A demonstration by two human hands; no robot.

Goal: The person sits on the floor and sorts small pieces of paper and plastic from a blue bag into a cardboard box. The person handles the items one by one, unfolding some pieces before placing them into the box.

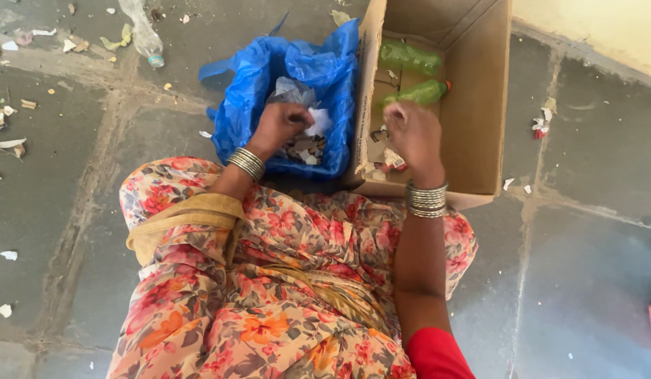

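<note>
Paper scrap (318,121) pinched by left hand (280,125) over blue bag (245,105), right hand (413,133) (grip closed, contents unclear) in cardboard box (480,105).

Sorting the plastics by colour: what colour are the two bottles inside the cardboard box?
Both plastic bottles are green; one has an orange-red cap. Head view shows them best.

The person wears a loose floral garment (269,281) of peach cloth printed with red, orange and pink flowers and grey-green leaves, draped over the lap and knees. A plain mustard-yellow band of cloth (185,217) edges it near the left knee. A stack of thin silver metal bangles (247,163) circles the left wrist, and a similar stack of silver bangles (426,200) the right. A bright red sleeve (436,354) covers the right upper arm.
</note>
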